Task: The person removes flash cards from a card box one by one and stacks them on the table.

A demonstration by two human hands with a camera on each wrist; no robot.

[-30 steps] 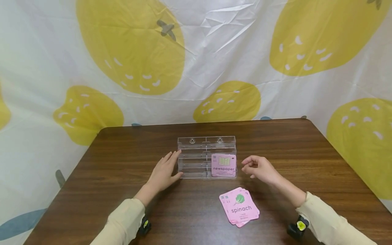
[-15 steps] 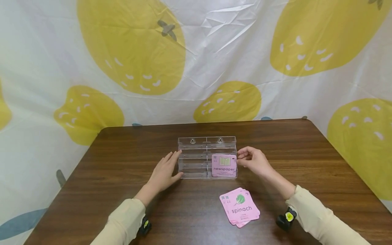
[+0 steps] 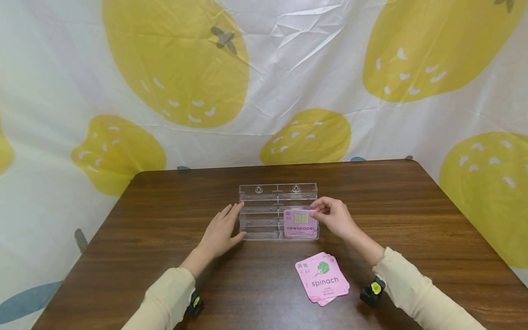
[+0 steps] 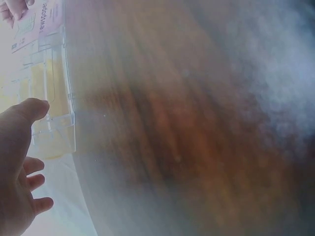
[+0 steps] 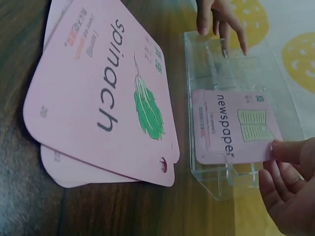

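Note:
A clear plastic rack with tiered slots in two columns stands on the table. In its lower right slot sits a pink "newspaper" flash card. My right hand pinches this card at its upper right corner, thumb in front and fingers behind, as the right wrist view shows. At the rack's left side my left hand rests with fingers spread, its thumb at the front corner. The left wrist view shows that thumb over the clear plastic.
A loose stack of pink flash cards, "spinach" on top, lies in front of the rack on the brown wooden table. Behind the table hangs a white cloth printed with yellow lemons.
My right hand has moved left from beside the rack to the newspaper card and now pinches its corner. The card has shifted slightly. The left hand has stayed put.

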